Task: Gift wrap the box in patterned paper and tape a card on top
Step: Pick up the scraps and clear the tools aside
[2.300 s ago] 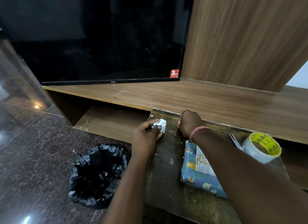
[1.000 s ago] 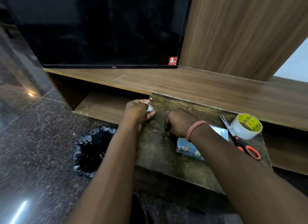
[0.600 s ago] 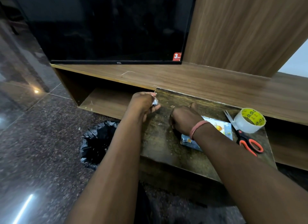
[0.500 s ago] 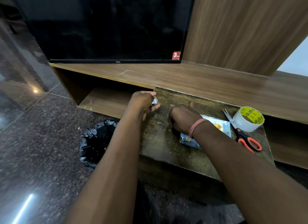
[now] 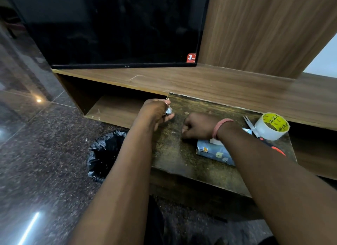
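A: What does the head view show of the room?

B: A worn, dark-stained table stands on a speckled polished stone floor, pushed against a low wooden TV unit with an open shelf beneath.

A: And around it?

B: A black bin bag sits on the floor left of the table. A tape roll stands at the table's far right, scissors just beside it. The wrapped box, in blue patterned paper, lies near the table's middle, largely hidden by the right forearm.

A: The hands?

B: The left hand curls around a crumpled paper scrap at the table's far left corner. The right hand, wearing a pink wristband, is fisted knuckles-down on the table; any contents cannot be told.

A: Any writing?

B: "TCL" on the television, and a red sticker showing "3".
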